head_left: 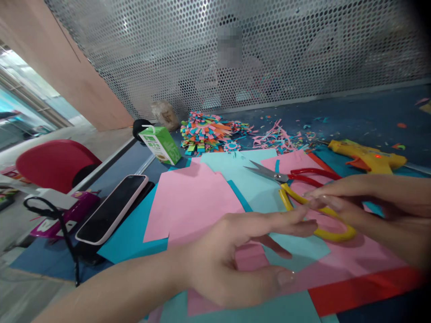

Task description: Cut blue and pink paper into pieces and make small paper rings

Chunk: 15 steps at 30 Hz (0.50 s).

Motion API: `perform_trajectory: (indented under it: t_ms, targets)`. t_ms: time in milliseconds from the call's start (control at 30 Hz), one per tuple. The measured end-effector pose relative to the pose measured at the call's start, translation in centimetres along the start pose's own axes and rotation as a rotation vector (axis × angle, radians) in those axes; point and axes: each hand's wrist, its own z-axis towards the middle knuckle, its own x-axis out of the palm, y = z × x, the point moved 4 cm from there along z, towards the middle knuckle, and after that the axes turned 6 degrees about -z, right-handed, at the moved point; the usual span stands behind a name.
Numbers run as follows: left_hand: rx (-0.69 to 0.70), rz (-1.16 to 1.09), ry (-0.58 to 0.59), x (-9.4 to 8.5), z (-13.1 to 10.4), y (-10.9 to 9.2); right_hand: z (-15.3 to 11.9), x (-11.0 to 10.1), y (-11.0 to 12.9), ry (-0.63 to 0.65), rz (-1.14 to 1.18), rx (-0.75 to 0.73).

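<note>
At the left edge of the frame, one red chair (55,163). Lower left, on a blue tabletop (37,262), one purple object (84,208) with a black cable (60,220) in front, then one phone (112,211), screen up. Upper centre-left, one green drink carton (160,144) with one white straw; right of it, one heap of multicoloured paper fringes (205,130), too many pieces to count. Across the centre, overlapping paper sheets in pink (191,197), light blue, teal and red, their total number unclear. Bottom centre, one left hand (242,255) above the sheets, fingers spread and thumb apart, no object visible in it. Right of centre, one pair of scissors (279,177), blades parted, one red handle and one yellow. At the right edge, one right hand (373,206), fingertips drawn together over the yellow handle; whether they grip anything, I cannot tell. Upper right, one yellow glue gun (368,154), one red light glowing
</note>
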Motion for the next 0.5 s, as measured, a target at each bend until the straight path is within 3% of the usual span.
perform_trajectory:
  t_ms: [133, 333, 500]
  targets:
    - [-0.011, -0.001, -0.002, -0.1, 0.1, 0.0, 0.0, 0.4, -0.1, 0.036, -0.002, -0.013]
    - [0.009, 0.009, -0.057, -0.5, 0.0, -0.5, 0.2, 1.1, 0.3, 0.210, -0.013, -0.157]
    - [0.006, 0.010, -0.067, -0.5, 0.0, -0.5, 0.2, 1.0, 0.3, 0.110, 0.006, -0.087]
